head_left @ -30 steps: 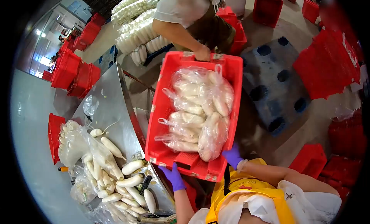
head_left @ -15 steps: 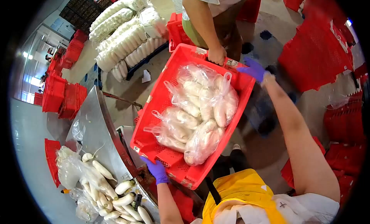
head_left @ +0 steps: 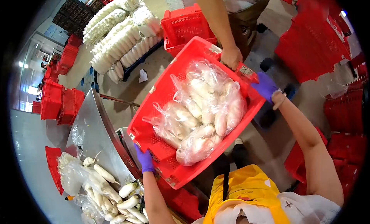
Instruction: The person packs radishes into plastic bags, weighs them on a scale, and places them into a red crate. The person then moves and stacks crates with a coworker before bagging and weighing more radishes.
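Open red plastic crate with perforated walls (head_left: 181, 172) held up off the floor between two people, right of the table, its length running from near left to far right. Inside, heaped: clear plastic bags of long white radishes (head_left: 202, 108), knotted loops pointing mostly left.

Wearer's left hand, purple-gloved (head_left: 145, 159), holds the near left corner; fingertips partly hidden by the rim. Right hand, same glove (head_left: 266, 87), grips the far right corner from outside; undersides of the fingers out of sight, so pressure cannot be told. Co-worker's bare hand (head_left: 231, 57) is at the far end, by the handle opening, near the wearer's right hand.

Handling, judged: crate stiff, loaded heavy, best shared. Sound holds are the end openings and thick rim, hands opposite each other. Bags look slick and loose, apt to slide if one end dips; radishes firm but easily bruised or snapped. A single bag would lift by its loop, palm beneath.

Left: shiny metal table (head_left: 90, 120), loose white radishes (head_left: 105, 173) piled at its near end. Far left: stacked sacks of white radishes (head_left: 125, 39) on a dark blue pallet (head_left: 143, 59).
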The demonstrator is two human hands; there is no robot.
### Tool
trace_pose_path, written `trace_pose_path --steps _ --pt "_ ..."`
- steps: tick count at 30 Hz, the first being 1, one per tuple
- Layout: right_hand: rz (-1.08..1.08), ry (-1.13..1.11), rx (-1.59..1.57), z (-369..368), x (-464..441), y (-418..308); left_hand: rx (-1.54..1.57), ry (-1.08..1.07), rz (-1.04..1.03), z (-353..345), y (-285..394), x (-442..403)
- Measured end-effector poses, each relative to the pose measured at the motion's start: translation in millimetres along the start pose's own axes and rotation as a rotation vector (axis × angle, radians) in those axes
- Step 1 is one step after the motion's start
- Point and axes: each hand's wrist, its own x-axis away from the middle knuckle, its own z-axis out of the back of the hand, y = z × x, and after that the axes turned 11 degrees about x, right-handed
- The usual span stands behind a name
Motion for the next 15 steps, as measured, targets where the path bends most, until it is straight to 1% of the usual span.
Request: trace_pose_path --steps 2,3,4,6,7,8,10,12,14,15 --pt "-0.096 0.029 0.002 -11 28 7 -0.069 -0.041 -0.145 16 -30 -36" --pt "-0.144 0.075 0.039 -26 39 18 -0.055 -0.064 -0.134 15 -23 -37" --pt "-0.154 0.069 0.042 -35 46 29 -0.059 -0.073 -0.127 11 -6 -34" --pt "-0.142 0.053 0.104 -50 63 44 -0.057 -0.175 -0.113 7 21 -27" --pt "-0.185 0.057 -0.001 -49 78 40 -0.042 -0.181 -0.225 11 5 -49" --pt "-0.197 0.059 -0.001 -54 90 42 -0.045 -0.194 -0.225 20 -10 -64" --pt "-0.219 -0.008 0.077 -64 116 46 -0.034 -0.257 -0.187 9 23 -67" --pt "-0.243 -0.029 0.070 -69 153 38 -0.030 -0.294 -0.161 -1 32 -75" --pt "-0.352 -0.229 -0.069 -64 179 19 -0.048 -0.322 -0.206 -6 38 -97" --pt "-0.362 -0.214 -0.074 -74 189 20 -0.044 -0.336 -0.218 -12 43 -104"
